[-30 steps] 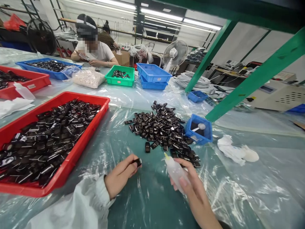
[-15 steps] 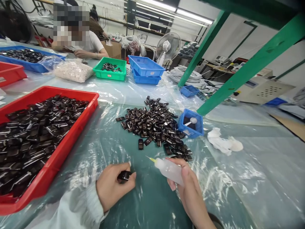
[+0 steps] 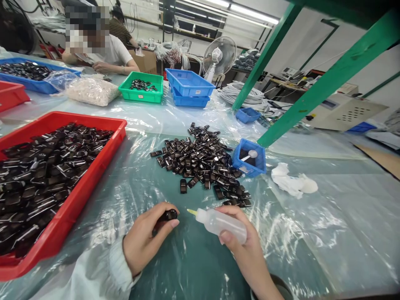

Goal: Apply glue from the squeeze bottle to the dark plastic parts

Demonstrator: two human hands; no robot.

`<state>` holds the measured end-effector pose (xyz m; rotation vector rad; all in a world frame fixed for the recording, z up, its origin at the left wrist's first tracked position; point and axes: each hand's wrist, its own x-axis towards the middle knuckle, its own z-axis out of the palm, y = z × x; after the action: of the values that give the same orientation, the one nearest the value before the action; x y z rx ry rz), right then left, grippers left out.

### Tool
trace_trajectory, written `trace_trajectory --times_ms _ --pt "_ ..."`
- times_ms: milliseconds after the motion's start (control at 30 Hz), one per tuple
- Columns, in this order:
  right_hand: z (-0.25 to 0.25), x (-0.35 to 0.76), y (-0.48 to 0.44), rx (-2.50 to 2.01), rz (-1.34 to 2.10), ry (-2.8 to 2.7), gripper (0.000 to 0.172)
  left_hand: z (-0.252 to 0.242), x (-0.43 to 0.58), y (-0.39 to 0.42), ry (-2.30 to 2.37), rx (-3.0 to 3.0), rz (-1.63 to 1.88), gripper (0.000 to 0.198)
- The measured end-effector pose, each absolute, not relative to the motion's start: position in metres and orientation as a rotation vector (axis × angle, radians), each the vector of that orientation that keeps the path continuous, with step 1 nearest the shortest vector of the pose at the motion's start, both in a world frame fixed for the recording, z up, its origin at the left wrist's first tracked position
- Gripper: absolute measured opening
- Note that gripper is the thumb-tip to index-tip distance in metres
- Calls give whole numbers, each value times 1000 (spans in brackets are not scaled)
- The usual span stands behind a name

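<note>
Between the thumb and fingers of my left hand [image 3: 148, 237] is a glossy black plastic piece [image 3: 170, 214], its end facing right. My right hand [image 3: 242, 237] is wrapped round a translucent squeeze bottle [image 3: 221, 223], tilted with its yellow needle tip [image 3: 191, 211] pointing left. The tip is close to the black piece, with a small gap between them. Beyond both hands lies a heap of similar black pieces [image 3: 200, 156] on the plastic-covered table.
A red tray [image 3: 93, 183] full of black pieces stands on the left. Right of the heap are a small blue bin [image 3: 254, 168] with a white spoon [image 3: 250, 155] and crumpled tissue [image 3: 290, 181]. Green posts [image 3: 296, 104] rise behind. A person [image 3: 115, 56] sits across the table.
My left hand has turned and raised the black piece so its end shows. The bottle has swung flatter and moved left, its tip nearer the piece. The view has shifted slightly.
</note>
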<state>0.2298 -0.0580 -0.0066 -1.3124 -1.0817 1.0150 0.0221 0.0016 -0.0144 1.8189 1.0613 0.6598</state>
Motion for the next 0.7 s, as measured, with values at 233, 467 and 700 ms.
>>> trace_trajectory --times_ms 233,467,700 --pt "-3 222 -61 -1358 1007 -1056 32 -18 21 2 1075 1877 664 17" --pt "-3 224 -61 -1340 995 -1145 29 -20 21 2 1068 1899 668 18" --pt "-3 226 -62 -1340 1004 -1120 29 -22 21 2 1043 1944 699 18"
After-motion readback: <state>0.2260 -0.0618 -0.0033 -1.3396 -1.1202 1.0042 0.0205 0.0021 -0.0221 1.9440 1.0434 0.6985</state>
